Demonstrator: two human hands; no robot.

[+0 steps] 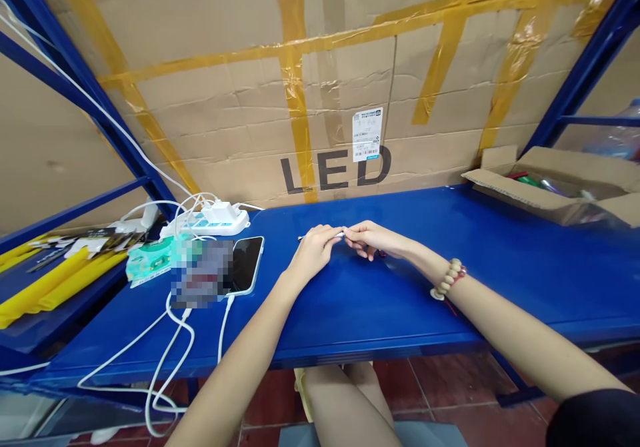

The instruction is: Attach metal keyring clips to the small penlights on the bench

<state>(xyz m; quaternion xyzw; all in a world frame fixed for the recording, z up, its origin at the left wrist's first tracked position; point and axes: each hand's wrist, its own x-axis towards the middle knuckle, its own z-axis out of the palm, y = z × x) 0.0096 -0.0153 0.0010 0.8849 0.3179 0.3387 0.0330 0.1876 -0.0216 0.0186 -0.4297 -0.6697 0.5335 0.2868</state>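
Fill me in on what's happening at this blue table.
A person is working bare-handed over the blue table. The left hand holds a slim, pen-like object, while the fingers of the right hand are at its near-right end; exactly what it is can't be told. To the left lie a phone and a white power strip; an open cardboard box sits at the far right.

Blue table (380, 307) is carrying pwr strip (237, 222) + green pack (146, 260) on L, phone (249, 260) lying w/ cable (225, 320) plugged in, open box (520, 195) sitting back R.
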